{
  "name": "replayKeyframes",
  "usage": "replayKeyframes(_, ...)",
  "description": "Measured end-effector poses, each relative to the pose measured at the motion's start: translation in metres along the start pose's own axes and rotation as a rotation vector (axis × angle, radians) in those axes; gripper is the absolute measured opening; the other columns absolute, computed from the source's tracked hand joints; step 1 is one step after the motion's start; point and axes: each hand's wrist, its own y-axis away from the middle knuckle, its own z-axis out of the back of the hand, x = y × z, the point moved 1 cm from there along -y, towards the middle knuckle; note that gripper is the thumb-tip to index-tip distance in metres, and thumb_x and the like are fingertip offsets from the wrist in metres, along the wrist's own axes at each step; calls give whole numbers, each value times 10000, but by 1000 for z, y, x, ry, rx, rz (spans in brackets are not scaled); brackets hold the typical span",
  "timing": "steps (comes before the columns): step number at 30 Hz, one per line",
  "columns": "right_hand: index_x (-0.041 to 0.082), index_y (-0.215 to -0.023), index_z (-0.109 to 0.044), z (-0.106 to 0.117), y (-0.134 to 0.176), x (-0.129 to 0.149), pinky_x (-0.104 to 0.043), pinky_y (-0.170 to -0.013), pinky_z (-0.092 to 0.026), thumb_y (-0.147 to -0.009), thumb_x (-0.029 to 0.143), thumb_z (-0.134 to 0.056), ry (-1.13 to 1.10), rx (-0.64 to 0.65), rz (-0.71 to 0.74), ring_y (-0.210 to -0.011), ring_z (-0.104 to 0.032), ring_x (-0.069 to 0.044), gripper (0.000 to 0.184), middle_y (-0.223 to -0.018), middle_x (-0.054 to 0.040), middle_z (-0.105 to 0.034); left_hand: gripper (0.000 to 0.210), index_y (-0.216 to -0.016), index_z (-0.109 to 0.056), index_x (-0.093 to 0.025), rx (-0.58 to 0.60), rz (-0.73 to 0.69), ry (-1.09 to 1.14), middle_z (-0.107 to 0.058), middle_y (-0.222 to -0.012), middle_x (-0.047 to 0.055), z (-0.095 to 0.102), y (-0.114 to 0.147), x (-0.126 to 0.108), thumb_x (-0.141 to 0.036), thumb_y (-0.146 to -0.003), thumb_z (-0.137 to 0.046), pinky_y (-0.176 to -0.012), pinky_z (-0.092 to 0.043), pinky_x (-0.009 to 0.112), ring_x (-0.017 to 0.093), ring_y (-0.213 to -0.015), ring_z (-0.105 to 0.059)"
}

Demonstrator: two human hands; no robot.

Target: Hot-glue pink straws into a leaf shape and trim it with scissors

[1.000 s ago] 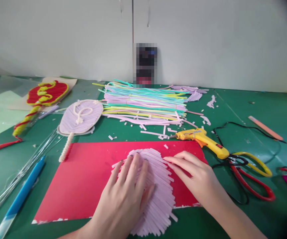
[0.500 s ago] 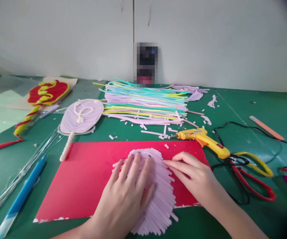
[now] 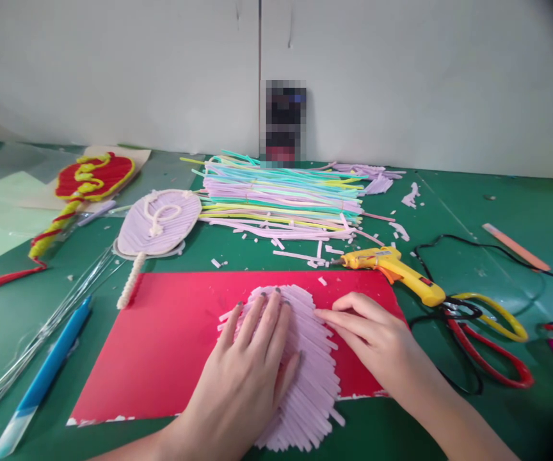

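Observation:
An oval panel of lilac pipe cleaners (image 3: 312, 384), laid side by side with ragged ends, rests on a red sheet (image 3: 156, 346) and overhangs its front edge. My left hand (image 3: 245, 368) lies flat across the panel's left part, fingers stretched out, hiding what is beneath. At the panel's upper right edge, my right hand (image 3: 375, 330) has its fingertips pinched together on the end of a pipe cleaner; the exact grip is partly hidden. A yellow glue gun (image 3: 396, 269) lies just beyond my right hand, its nozzle over the sheet's back edge.
Scissors (image 3: 492, 352) lie at right by a black cord. Behind the sheet are bundled pastel pipe cleaners (image 3: 281, 192) and lilac scraps. To the left are a lilac fan (image 3: 161, 221), a red and yellow fan (image 3: 94, 176), thin wires (image 3: 48, 330) and a blue-white stick (image 3: 50, 371).
The fingers of my left hand have drawn slightly closer together and shifted a little to the right on the panel. My right hand keeps its pinch at the edge.

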Motion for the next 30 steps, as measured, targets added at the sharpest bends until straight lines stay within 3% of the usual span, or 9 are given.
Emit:
replayKeyframes(5, 211, -1049, -684, 2, -2, 5, -284, -793, -555, -931, 187, -494, 10, -61, -7, -862, -653, -156, 224, -901, -43, -669, 419, -1266, -574, -120, -10, -2, -6, -571, -1352, 125, 0, 1, 0, -333, -966, -373, -951, -471, 455, 316, -1221, -552)
replayKeyframes(9, 185, -1143, -596, -1, -4, 14, -360, -899, -537, -913, 166, -508, -2, -140, 3, -1019, -626, -194, 247, -1036, -77, -681, 420, -1269, -566, -102, -11, -13, -15, -574, -1345, 142, 0, 1, 0, -319, -967, -371, -956, -465, 457, 321, -1215, -556)
replayKeyframes(15, 195, -1272, -502, -14, -7, 22, -426, -1016, -498, -902, 161, -475, -40, -42, 47, -1265, -508, -217, 373, -1292, -98, -599, 412, -1239, -584, -88, -47, -22, -34, -605, -1310, 129, 1, 0, 0, -285, -976, -336, -946, -470, 435, 307, -1190, -578)
replayKeyframes(21, 192, -1223, -512, -17, -9, 22, -461, -1043, -479, -908, 122, -431, -10, -8, 95, -1308, -472, -213, 333, -1308, -98, -596, 434, -1205, -586, -24, -76, -11, -29, -602, -1294, 186, 0, 0, -2, -289, -966, -338, -936, -485, 431, 320, -1186, -581)
replayKeyframes(30, 182, -1242, -483, -18, -10, 22, -474, -1044, -478, -912, 104, -419, 38, 11, 142, -1329, -449, -218, 345, -1314, -100, -596, 430, -1215, -579, -7, -89, -17, -7, -609, -1284, 186, 2, -1, -1, -276, -952, -370, -937, -478, 431, 322, -1175, -587)
